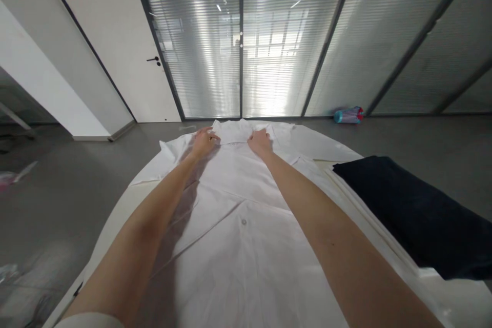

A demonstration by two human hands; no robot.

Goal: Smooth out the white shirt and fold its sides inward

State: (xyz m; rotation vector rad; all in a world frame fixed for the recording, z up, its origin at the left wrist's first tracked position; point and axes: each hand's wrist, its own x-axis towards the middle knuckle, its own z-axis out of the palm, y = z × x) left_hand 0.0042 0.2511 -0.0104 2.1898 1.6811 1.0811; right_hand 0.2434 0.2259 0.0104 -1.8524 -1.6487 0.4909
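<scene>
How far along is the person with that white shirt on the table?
Early on. Done: the white shirt lies spread flat on the table. In hand: the left hand and right hand press at its collar. Left: no fold shows yet. A dark cloth lies beside it.

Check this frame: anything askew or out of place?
One oddity: a teal and purple bottle lies on its side on the floor by the glass wall. Otherwise, the white shirt lies flat on the table, left hand and right hand at its collar, dark folded cloth beside it.
</scene>
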